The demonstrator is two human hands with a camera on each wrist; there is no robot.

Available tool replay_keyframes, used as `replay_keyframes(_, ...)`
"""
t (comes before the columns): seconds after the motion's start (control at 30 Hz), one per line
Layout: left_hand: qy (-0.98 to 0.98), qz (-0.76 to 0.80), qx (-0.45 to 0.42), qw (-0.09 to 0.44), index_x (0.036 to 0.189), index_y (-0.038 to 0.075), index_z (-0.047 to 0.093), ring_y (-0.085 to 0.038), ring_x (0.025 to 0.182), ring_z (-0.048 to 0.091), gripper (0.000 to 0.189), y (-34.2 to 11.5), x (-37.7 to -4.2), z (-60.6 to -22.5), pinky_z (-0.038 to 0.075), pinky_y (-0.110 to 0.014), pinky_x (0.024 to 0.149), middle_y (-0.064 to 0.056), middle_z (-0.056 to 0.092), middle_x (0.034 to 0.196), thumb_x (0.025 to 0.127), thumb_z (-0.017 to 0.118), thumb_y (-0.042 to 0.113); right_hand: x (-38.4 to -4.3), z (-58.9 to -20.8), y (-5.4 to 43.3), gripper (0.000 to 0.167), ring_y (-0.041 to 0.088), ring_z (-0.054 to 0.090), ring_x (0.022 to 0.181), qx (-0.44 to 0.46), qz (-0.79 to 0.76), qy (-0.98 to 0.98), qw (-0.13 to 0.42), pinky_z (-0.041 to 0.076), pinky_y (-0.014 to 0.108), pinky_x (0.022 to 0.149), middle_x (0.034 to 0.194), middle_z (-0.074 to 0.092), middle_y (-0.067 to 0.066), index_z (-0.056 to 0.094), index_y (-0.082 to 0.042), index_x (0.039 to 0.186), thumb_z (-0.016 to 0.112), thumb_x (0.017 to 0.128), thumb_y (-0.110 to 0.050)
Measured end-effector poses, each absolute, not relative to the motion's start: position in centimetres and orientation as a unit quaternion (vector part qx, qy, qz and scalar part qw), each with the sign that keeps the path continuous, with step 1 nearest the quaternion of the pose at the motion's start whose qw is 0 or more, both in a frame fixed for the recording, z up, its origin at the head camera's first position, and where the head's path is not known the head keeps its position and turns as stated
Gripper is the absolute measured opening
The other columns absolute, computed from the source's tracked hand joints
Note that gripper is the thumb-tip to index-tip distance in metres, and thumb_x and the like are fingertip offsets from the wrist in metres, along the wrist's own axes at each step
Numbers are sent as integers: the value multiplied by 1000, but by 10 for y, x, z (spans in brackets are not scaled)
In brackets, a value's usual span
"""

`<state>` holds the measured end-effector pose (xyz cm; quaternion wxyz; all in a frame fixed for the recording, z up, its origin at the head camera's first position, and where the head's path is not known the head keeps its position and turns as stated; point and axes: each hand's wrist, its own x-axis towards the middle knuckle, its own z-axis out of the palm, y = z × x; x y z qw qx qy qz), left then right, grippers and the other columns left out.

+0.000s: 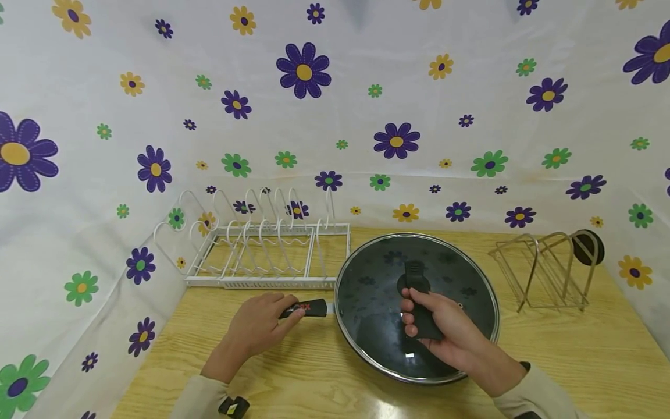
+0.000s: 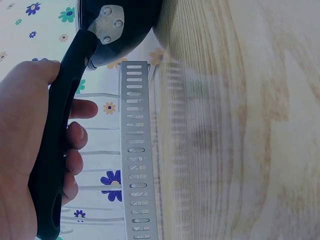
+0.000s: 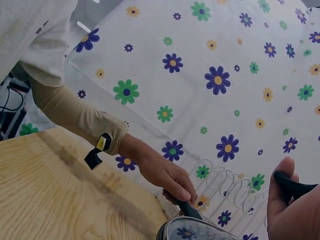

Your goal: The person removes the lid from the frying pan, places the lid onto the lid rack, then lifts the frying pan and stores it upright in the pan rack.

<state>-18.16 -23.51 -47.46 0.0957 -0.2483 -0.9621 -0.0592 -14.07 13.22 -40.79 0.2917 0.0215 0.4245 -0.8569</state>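
Note:
A dark frying pan with a steel-rimmed glass lid (image 1: 366, 343) on top stands at the centre right of the wooden table. My left hand (image 1: 264, 320) grips the pan's black handle (image 1: 312, 308), which points left; in the left wrist view the fingers curl round the handle (image 2: 62, 105), below its riveted bracket (image 2: 108, 25). Over the lid, my right hand (image 1: 445, 326) holds the lid's black upright knob (image 1: 426, 320), fingers wrapped about it. The right wrist view has only part of my right hand (image 3: 295, 212) at its right edge, with the knob's dark tip (image 3: 292, 186) showing.
Behind the left hand stands a white wire dish rack (image 1: 277, 283) with several upright loops. A smaller metal rack (image 1: 539, 273) is to the right of the pan, with a black round object (image 1: 588, 247) behind it. A flower-patterned sheet (image 1: 356, 116) hangs round the wooden table (image 1: 293, 372).

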Motion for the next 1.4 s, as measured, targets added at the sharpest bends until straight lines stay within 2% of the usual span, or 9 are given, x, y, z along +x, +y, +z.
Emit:
replay_keyframes(0.3,-963,-61,-244,94,102,25,68,-5,63,48,32,-234,-181,-474,39,-27,57,13,58,79,101,57,55,-141,-410,130,21,8,51,72,14,-853,444,272,46,20,60,85,52,-3,36,-3,125,37,113,-20)
replay_keyframes(0.63,-965,-73,-239,80,99,26,67,-4,60,42,33,-234,-182,-471,35,-25,54,15,54,77,100,57,57,-139,-410,129,23,7,50,70,30,-843,470,260,45,20,60,84,51,-4,36,-3,127,41,112,-20)
replay_keyframes(1.07,-965,-86,-241,63,99,27,67,-3,64,44,31,-236,-183,-471,36,-24,56,15,57,82,101,56,56,-138,-409,130,22,7,50,70,19,-842,470,265,45,20,60,84,51,-4,37,-2,125,41,112,-20)
replay_keyframes(1.4,-963,-83,-245,77,97,26,66,-3,61,41,29,-235,-182,-468,34,-24,54,16,52,76,100,58,54,-139,-404,133,23,7,49,69,11,-838,481,257,45,19,58,84,50,-4,37,-3,127,41,112,-20)
